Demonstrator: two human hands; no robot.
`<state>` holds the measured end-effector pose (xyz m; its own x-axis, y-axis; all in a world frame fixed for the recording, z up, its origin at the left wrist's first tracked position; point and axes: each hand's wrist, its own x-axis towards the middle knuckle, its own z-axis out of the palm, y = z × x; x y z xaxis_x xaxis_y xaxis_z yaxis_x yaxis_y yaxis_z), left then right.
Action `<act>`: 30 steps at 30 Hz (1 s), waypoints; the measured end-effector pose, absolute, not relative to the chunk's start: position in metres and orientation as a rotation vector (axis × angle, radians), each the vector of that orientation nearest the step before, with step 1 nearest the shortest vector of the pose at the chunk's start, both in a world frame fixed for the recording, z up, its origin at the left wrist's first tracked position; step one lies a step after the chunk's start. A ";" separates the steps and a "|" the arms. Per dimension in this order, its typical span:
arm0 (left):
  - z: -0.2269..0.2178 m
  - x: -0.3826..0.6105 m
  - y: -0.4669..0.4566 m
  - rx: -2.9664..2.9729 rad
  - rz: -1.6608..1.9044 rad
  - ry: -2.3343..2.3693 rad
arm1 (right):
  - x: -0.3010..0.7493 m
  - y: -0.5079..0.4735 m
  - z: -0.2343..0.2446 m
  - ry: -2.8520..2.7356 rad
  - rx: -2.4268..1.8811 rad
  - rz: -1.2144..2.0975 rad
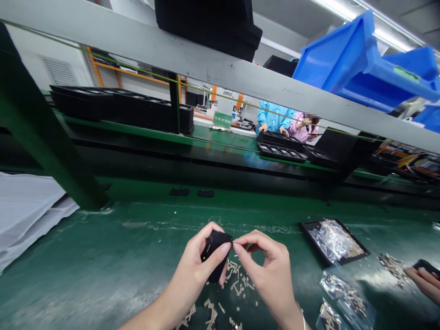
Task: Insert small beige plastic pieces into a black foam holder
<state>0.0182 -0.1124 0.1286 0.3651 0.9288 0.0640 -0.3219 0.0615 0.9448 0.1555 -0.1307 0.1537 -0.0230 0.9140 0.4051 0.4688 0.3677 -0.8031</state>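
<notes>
My left hand [197, 268] is wrapped round a small black plastic part [215, 252], held just above the green bench [103, 256]. My right hand [270, 268] is pinched at the part's upper right corner, thumb and forefinger tips together; whatever sits between them is too small to make out. Several small pale metal clips [237, 284] lie scattered on the bench right under both hands.
A black tray [333, 240] with a clear bag of small parts lies to the right, more bags [343, 298] nearer. Another person's hand [424, 279] shows at the right edge. Two small black parts [192, 192] sit further back. Black trays and two people are across the belt.
</notes>
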 end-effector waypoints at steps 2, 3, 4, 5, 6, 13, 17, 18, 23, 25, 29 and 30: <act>0.128 0.018 -0.112 1.139 1.071 0.702 | 0.156 -0.131 0.154 -1.665 -1.247 0.538; 0.128 0.018 -0.112 1.150 1.072 0.707 | 0.156 -0.132 0.154 -1.674 -1.244 0.523; 0.129 0.018 -0.112 1.161 1.075 0.713 | 0.156 -0.132 0.154 -1.683 -1.241 0.508; 0.129 0.018 -0.112 1.172 1.075 0.719 | 0.156 -0.132 0.154 -1.693 -1.237 0.493; 0.130 0.018 -0.112 1.181 1.074 0.725 | 0.156 -0.132 0.155 -1.702 -1.232 0.480; 0.132 0.017 -0.113 1.207 1.076 0.745 | 0.156 -0.131 0.153 -1.746 -1.223 0.407; 0.132 0.018 -0.112 1.215 1.080 0.743 | 0.156 -0.132 0.152 -1.773 -1.224 0.354; 0.132 0.018 -0.112 1.214 1.079 0.742 | 0.155 -0.132 0.151 -1.782 -1.224 0.343; 0.131 0.013 -0.105 1.197 1.004 0.700 | 0.156 -0.131 0.151 -1.830 -1.169 0.298; 0.132 0.008 -0.101 1.178 0.891 0.642 | 0.158 -0.130 0.151 -1.860 -1.124 0.290; 0.135 0.001 -0.096 1.102 0.728 0.525 | 0.167 -0.128 0.150 -1.840 -1.110 0.155; 0.135 0.001 -0.096 1.079 0.752 0.520 | 0.169 -0.126 0.151 -1.826 -1.142 0.105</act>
<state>0.0011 -0.0958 0.1349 0.6471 0.7621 -0.0212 -0.2883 0.2703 0.9186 0.1693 -0.1265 0.1505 -0.1175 0.7368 0.6658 0.6558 0.5610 -0.5051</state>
